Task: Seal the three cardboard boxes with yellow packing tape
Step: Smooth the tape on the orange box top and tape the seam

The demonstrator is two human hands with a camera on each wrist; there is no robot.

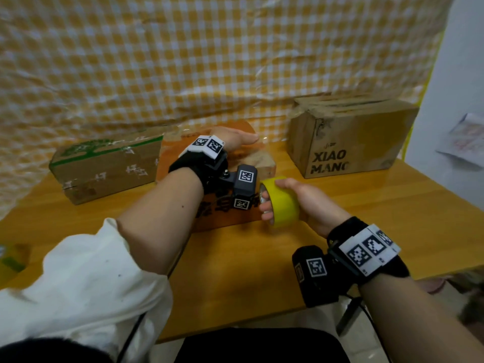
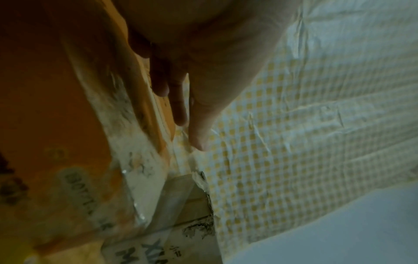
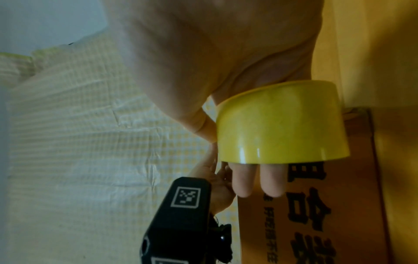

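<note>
An orange cardboard box point(image 1: 180, 150) lies in the middle of the table, with black characters on its near side point(image 3: 316, 205). My left hand point(image 1: 235, 138) lies flat on its far top, fingers straight point(image 2: 181, 107). My right hand point(image 1: 296, 203) grips a roll of yellow packing tape point(image 1: 284, 205) just right of the box's near corner, with fingers through its core point(image 3: 271, 182). The roll point(image 3: 280, 125) hovers above the box. A flat brown box with green print point(image 1: 104, 166) lies to the left. A taller brown box lettered XIAO MANG point(image 1: 348, 137) stands at the right.
The wooden table point(image 1: 262, 271) has bare surface near me and to the right. A yellow checked plastic sheet point(image 1: 183, 61) hangs behind the boxes. A white wall point(image 1: 461, 74) with a paper on it is at the far right. Something green and yellow point(image 1: 10, 258) sits at the left edge.
</note>
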